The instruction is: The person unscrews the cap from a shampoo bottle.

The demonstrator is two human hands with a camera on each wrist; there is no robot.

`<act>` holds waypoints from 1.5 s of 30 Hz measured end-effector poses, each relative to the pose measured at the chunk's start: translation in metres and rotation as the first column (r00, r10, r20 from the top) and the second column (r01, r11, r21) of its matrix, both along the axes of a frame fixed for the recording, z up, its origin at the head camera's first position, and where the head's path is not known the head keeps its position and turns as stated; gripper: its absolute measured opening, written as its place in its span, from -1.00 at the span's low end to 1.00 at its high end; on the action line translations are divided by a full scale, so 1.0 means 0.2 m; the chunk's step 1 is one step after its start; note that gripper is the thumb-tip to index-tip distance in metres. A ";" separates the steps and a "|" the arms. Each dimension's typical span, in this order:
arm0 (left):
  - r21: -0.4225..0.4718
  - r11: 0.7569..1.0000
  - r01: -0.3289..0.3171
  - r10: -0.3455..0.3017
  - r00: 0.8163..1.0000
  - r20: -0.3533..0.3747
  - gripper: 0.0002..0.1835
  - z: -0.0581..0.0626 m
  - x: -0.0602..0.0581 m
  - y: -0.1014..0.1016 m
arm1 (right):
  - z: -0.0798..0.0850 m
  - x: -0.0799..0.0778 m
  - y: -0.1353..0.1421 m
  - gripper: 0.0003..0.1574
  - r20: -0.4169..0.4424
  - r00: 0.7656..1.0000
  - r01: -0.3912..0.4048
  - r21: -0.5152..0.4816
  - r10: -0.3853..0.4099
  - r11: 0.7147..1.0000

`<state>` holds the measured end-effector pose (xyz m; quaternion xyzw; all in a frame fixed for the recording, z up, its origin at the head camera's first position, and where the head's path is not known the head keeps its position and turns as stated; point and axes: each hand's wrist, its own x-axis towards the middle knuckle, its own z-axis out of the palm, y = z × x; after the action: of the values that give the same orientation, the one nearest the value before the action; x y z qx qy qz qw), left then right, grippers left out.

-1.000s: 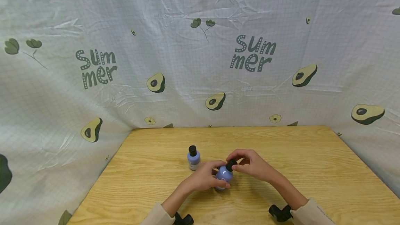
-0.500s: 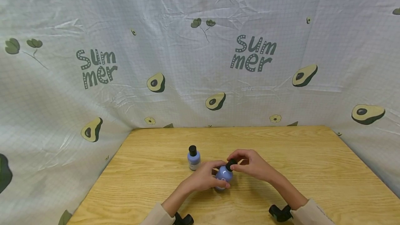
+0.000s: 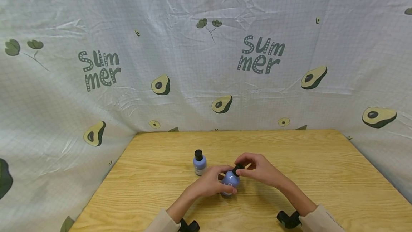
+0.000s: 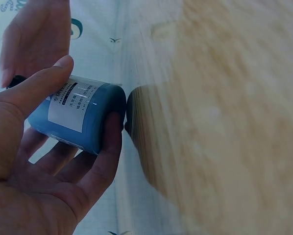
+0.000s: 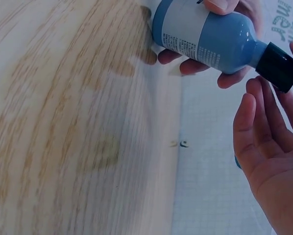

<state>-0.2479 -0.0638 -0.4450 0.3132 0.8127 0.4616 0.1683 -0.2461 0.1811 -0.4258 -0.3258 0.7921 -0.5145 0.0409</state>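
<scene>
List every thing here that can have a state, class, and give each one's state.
Held blue bottle: tilted, in the left hand
Its black cap: on, pinched by the right hand; tightness unclear
Other blue bottle: upright on the table, capped
Printed backdrop: wrinkled

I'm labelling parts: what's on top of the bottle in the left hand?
A black cap sits on the tilted bottle, pinched by the right hand. The bottle's mouth is covered by the cap, so it can't be seen.
</scene>
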 end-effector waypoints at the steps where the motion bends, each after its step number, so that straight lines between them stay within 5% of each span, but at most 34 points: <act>1: 0.001 1.000 0.001 -0.001 1.000 0.000 -0.44 0.00 0.00 0.00 | 0.00 0.00 0.00 -0.70 0.004 1.000 0.008 -0.001 -0.008 1.000; 13: -0.011 1.000 -0.006 0.005 1.000 -0.026 -0.41 0.00 -0.01 0.00 | -0.01 -0.01 0.00 -0.70 -0.046 0.998 -0.046 -0.018 0.045 0.999; 24: 0.014 1.000 0.016 -0.016 1.000 -0.006 -0.43 -0.01 0.00 0.00 | -0.02 -0.01 -0.01 -0.72 0.009 0.999 0.053 0.029 -0.053 0.998; 34: 0.004 1.000 0.003 -0.003 1.000 -0.002 -0.45 0.00 -0.01 0.00 | 0.00 0.00 0.00 -0.70 -0.003 0.999 -0.042 -0.017 0.042 0.999; 45: 0.011 1.000 0.012 -0.012 1.000 -0.006 -0.42 -0.01 -0.01 0.00 | 0.00 0.01 0.00 -0.68 -0.005 1.000 0.010 -0.004 -0.010 1.000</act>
<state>-0.2497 -0.0638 -0.4473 0.3203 0.8088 0.4641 0.1669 -0.2449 0.1802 -0.4262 -0.3233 0.7927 -0.5156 0.0359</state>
